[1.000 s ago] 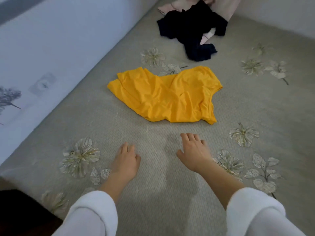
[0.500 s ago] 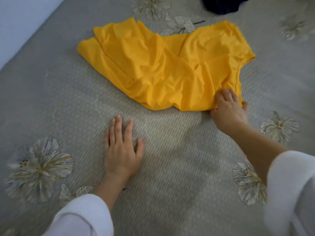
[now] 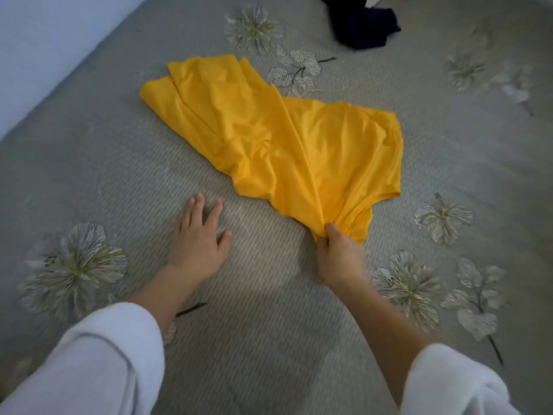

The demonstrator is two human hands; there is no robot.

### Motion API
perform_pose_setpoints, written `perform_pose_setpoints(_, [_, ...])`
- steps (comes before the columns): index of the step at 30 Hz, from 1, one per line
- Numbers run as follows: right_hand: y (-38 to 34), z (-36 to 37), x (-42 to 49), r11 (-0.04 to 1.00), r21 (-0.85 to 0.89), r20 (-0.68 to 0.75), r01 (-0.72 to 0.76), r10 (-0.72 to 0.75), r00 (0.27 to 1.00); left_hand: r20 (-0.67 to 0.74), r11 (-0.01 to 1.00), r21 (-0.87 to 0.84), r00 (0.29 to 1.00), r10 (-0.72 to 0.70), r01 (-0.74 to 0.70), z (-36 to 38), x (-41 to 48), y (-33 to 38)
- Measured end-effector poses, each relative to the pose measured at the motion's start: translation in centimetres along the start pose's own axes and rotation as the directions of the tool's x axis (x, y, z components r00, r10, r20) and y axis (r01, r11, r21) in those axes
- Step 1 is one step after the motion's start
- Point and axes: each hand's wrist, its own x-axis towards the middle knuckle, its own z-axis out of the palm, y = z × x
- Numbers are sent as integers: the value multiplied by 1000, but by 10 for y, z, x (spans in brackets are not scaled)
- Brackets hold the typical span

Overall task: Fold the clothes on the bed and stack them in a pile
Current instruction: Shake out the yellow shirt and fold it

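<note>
My right hand (image 3: 339, 256) clutches the yellow shirt (image 3: 284, 145) at its near corner. My left hand (image 3: 199, 244) lies flat on the floral bedspread (image 3: 119, 163), and navy clothes (image 3: 362, 25) lie beyond.

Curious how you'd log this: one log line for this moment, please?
right hand grips yellow garment near edge | left hand flat on bed | dark clothes beyond, untouched

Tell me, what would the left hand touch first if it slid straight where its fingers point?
Probably the yellow garment; only bare bedcover lies between it and the left hand.
</note>
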Motion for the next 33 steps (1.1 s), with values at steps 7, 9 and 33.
perform_pose_setpoints(7, [9,-66,-89,737,526,513,-424,123,850,349,950,-275,906,240,-146,-11,-111,76])
perform_pose_setpoints(9, [11,-99,-111,647,623,512,-440,89,855,328,902,-417,906,268,-116,-15,-148,102])
perform_pose_setpoints(33, [36,-443,-266,-10,990,144,-144,2,990,-365,619,-615,872,325,-488,-310,-307,338])
